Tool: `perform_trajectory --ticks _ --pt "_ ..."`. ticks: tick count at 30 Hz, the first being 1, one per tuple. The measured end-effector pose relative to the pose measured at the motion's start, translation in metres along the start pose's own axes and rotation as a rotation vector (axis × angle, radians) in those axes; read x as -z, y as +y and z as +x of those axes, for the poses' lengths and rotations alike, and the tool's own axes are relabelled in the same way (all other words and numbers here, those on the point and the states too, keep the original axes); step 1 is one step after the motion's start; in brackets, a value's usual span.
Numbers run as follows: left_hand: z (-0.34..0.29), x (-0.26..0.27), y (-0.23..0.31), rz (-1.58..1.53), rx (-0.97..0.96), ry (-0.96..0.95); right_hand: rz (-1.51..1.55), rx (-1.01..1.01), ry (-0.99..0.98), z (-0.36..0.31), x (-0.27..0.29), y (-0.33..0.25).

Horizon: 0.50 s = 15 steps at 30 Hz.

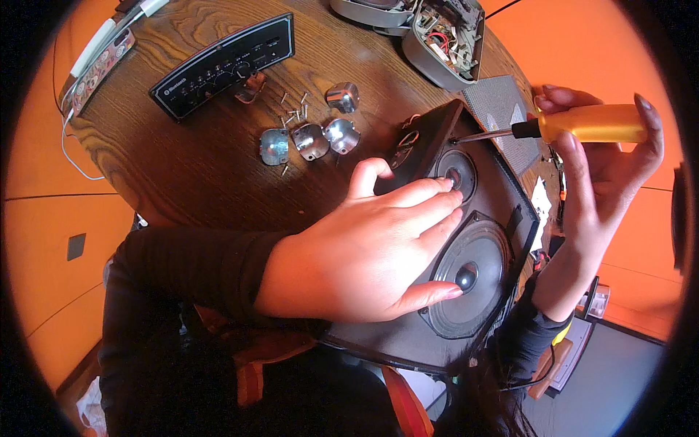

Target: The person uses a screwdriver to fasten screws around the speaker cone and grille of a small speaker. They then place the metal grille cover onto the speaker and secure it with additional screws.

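A black speaker box [393, 341] lies before me with its driver side facing up. My left hand [357, 251] rests across it, fingers spread; the fingertips reach the small speaker cone [464, 191] and the thumb lies over the edge of the large speaker cone [484, 280]. In my right hand [597, 182] is a screwdriver [601, 125] with a yellow handle, gripped between thumb and fingers. Its metal shaft points left, and the tip meets the box's far corner beside the small cone. Whether a screw sits under the tip is hard to make out.
Several shiny metal corner caps [310, 141] and loose screws [295, 115] lie on the wooden table [196, 167]. Beyond them stands a black control panel [226, 64]. An opened grey casing with wires [444, 44] and a grey mesh grille [502, 109] are at the far right.
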<state>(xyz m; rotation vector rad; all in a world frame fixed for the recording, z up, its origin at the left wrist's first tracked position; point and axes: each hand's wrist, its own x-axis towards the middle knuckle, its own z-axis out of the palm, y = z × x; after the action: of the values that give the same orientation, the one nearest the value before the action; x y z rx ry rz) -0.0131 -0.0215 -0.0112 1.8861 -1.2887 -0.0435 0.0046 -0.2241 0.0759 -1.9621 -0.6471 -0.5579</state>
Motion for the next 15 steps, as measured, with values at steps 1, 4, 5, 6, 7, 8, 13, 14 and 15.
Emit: perform_trajectory --ticks 1,4,5,6,7,8,13,14,15 --pt "-0.0001 0.0001 0.0001 -0.004 0.002 -0.002 0.007 0.049 -0.049 0.001 -0.0005 0.0022" --pt "0.0003 0.0004 0.0002 0.018 -0.001 -0.005 -0.048 0.062 0.043 -0.003 0.0 0.0022" --pt "0.0005 0.0005 0.0003 0.013 0.0 -0.002 -0.046 0.037 0.053 -0.0042 0.0005 0.0011" --pt "0.0004 0.0006 0.0005 0.015 0.003 -0.009 -0.043 0.008 0.052 -0.0037 0.0032 0.0" --pt "0.0004 0.0006 0.0008 0.02 -0.002 -0.002 -0.032 -0.009 0.054 -0.0039 0.005 -0.0013" --pt "0.0005 0.0008 0.0005 0.013 0.003 -0.016 -0.019 -0.014 0.048 -0.0044 0.0052 -0.0014" --pt "0.0008 -0.0002 -0.0007 0.013 -0.004 -0.013 -0.065 0.013 0.067 -0.0058 0.004 -0.0007" --pt "0.0005 -0.0004 -0.001 0.008 -0.005 -0.003 -0.055 -0.001 0.069 -0.0041 0.0056 -0.0006" --pt "0.0003 -0.0005 -0.0008 0.01 -0.003 -0.002 -0.024 -0.02 0.057 -0.0045 0.0057 -0.0015"
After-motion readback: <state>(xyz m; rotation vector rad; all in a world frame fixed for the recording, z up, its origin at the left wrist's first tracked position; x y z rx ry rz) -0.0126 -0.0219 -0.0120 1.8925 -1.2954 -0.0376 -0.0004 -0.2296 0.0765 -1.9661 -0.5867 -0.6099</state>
